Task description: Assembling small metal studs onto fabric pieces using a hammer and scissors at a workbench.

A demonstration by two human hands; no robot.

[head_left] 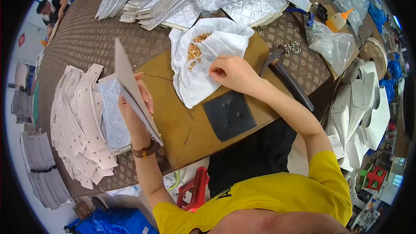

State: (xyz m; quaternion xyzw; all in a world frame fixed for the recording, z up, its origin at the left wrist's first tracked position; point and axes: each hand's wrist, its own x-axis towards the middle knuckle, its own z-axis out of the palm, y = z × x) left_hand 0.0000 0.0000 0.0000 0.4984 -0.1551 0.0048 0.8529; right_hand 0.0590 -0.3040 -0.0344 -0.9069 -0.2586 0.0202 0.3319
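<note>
My left hand (146,93) grips a pale flat panel (126,69) and holds it on edge, tilted, at the left of the brown board (171,130). Over a crumpled white sheet (203,78) hovers my right hand (234,73), its fingers curled together; whatever is between them is hidden. Small gold-coloured studs (194,52) lie heaped on that sheet, left of the right hand. A square black pad (229,116) with several dents rests on the board, nearer to me. Beside my right forearm lies a hammer with a dark handle (291,86).
Pale panels with studs (80,121) are stacked at left, patterned ones (158,0) at the back. Silver studs (293,47), an orange-tipped glue bottle (338,21) and clear bags (331,45) lie at right. White pieces (357,99) pile beside the table. Another person (52,8) is far left.
</note>
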